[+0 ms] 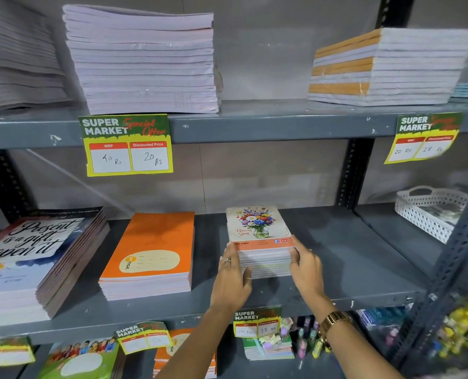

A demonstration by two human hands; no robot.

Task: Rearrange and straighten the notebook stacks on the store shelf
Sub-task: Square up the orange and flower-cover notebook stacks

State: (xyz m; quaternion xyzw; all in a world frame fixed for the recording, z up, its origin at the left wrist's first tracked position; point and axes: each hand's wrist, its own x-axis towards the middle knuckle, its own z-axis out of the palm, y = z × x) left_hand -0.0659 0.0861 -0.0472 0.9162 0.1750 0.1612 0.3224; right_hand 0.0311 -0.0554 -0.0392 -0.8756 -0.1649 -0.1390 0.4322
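Note:
A small stack of flower-cover notebooks (259,228) stands on the middle grey shelf (350,263). My left hand (231,280) presses flat against the stack's left side and my right hand (306,266) grips its right front corner. Left of it lies an orange notebook stack (151,247), and further left a tall stack with a "Present is a gift" cover (33,255). On the upper shelf stand a tall white stack (142,61), a slumped stack (16,56) at the far left and an orange-and-white stack (386,67) at the right.
A white perforated basket (429,212) sits on the adjoining shelf at right. Price tags (127,144) hang from the shelf edges. A slotted metal upright (446,280) crosses the right foreground. The lower shelf holds more notebooks (82,359) and small bottles (309,340).

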